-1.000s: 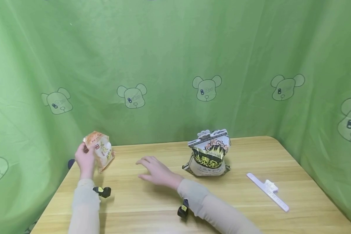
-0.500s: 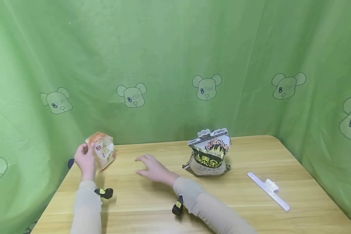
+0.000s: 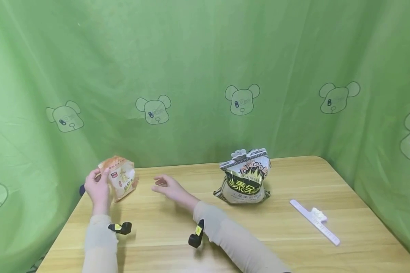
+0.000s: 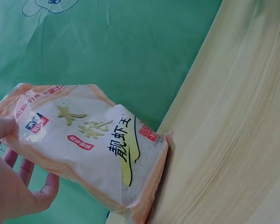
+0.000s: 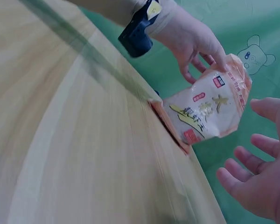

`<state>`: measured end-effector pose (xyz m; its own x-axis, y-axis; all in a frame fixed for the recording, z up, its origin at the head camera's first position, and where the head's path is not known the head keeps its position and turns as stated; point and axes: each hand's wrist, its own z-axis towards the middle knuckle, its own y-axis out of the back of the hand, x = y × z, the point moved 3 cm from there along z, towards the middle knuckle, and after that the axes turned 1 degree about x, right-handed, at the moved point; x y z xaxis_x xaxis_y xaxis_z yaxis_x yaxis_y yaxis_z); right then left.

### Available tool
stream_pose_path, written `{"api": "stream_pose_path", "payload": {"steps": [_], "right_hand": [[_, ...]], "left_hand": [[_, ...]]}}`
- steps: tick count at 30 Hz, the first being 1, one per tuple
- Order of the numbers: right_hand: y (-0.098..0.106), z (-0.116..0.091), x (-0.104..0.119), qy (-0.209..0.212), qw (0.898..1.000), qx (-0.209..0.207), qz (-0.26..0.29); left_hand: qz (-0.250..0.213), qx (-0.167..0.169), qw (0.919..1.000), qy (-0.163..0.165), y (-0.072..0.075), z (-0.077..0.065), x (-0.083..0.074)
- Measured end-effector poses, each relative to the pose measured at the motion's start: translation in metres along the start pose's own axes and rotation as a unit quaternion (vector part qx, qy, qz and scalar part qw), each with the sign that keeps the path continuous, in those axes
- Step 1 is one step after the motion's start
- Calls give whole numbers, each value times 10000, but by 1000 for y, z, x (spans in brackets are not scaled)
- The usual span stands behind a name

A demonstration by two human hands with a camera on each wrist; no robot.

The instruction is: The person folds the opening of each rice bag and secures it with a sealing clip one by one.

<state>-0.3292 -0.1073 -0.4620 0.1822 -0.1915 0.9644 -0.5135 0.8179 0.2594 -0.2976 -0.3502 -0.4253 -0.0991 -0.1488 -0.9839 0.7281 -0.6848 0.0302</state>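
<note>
An orange-and-white plastic bag of rice (image 3: 122, 178) stands on its bottom edge at the table's back left. My left hand (image 3: 97, 187) pinches its upper left corner, the thumb over the printed front and other fingers behind, as the left wrist view shows on the bag (image 4: 84, 135). Between the two bags is my right hand (image 3: 169, 186), fingers loosely bent and nothing in them. In the right wrist view this hand (image 5: 266, 168) faces the rice bag (image 5: 207, 105) with a gap between them.
A larger black-and-white bag (image 3: 244, 182) with a clip (image 3: 244, 159) across its top stands at the back of the wooden table (image 3: 164, 242). A lilac bar clip (image 3: 314, 221) lies at the right. Green curtain (image 3: 191, 57) hangs behind the table.
My right hand has moved left toward the rice bag, and its fingers have bent a little. The rice bag, still in my left hand, has turned its printed front more toward the head camera.
</note>
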Motion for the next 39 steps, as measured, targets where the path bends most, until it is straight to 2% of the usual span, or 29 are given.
{"api": "stream_pose_path", "payload": {"steps": [6, 13, 20, 27, 31, 39], "right_hand": [[-12, 7, 0, -417, 9948, -83, 927], [-21, 7, -6, -777, 9790, -35, 1883], [-30, 8, -7, -873, 9694, 97, 2290], [-33, 10, -7, -903, 9571, 142, 2749], [-34, 11, -7, -894, 9535, 177, 2871], [-35, 7, -1, -816, 9526, 226, 2922]], "left_hand": [[-237, 46, 9994, 255, 2, -5, -3], [-258, 262, 9987, 354, 3, -9, -2], [-421, 559, 9966, 434, 3, -10, -3], [-375, 734, 9956, 449, 2, -14, -7], [-332, 808, 9953, 410, 0, -17, -9], [-209, 961, 9950, 191, -6, -24, -14]]}}
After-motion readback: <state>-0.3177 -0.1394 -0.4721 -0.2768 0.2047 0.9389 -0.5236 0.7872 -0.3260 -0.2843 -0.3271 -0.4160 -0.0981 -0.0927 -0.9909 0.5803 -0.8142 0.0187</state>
